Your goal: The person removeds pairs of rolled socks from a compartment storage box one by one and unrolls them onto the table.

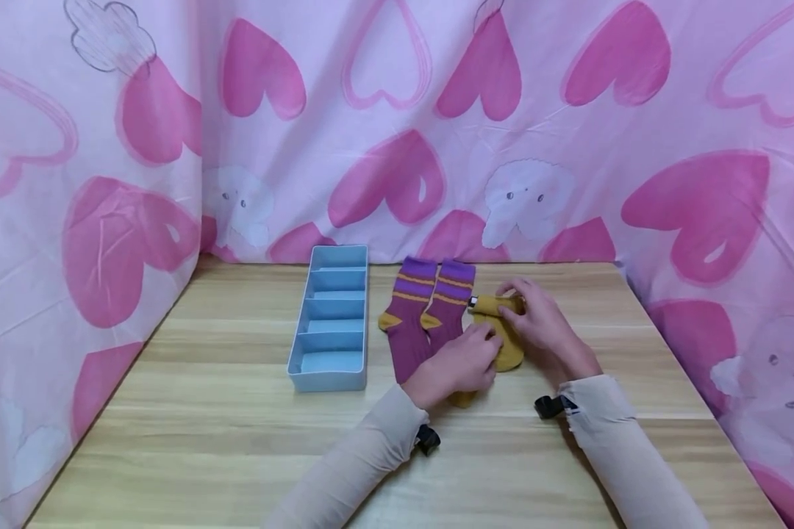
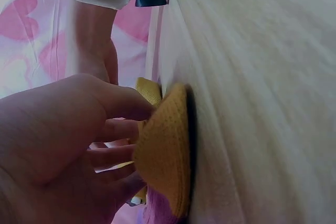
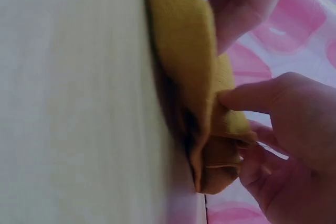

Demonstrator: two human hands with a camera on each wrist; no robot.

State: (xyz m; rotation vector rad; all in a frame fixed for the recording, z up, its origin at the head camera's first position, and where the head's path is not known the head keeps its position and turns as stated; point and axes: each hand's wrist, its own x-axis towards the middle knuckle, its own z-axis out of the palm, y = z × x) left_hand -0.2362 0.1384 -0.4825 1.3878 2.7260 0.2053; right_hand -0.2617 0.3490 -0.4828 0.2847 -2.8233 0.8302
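Observation:
A mustard sock (image 1: 509, 351) lies partly folded on the wooden table, its upper part turned over into a roll. My right hand (image 1: 542, 316) pinches that folded part between thumb and fingers; the right wrist view shows the layered mustard fabric (image 3: 184, 40) beside the thumb. Curled over the sock's near left side, my left hand (image 1: 466, 360) holds its edge. Two purple socks (image 1: 413, 308) with mustard stripes and heels lie flat to the left, partly under the left hand. One mustard toe (image 2: 168, 150) stands close before the left fingers. A small white-and-black label (image 1: 473, 303) sits at the fold's left end.
Left of the socks stands a light-blue organizer box (image 1: 327, 380) with several compartments in a row. A pink heart-patterned cloth (image 1: 384, 176) hangs behind the table and along both sides. Each wrist wears a black strap mount (image 1: 552, 406).

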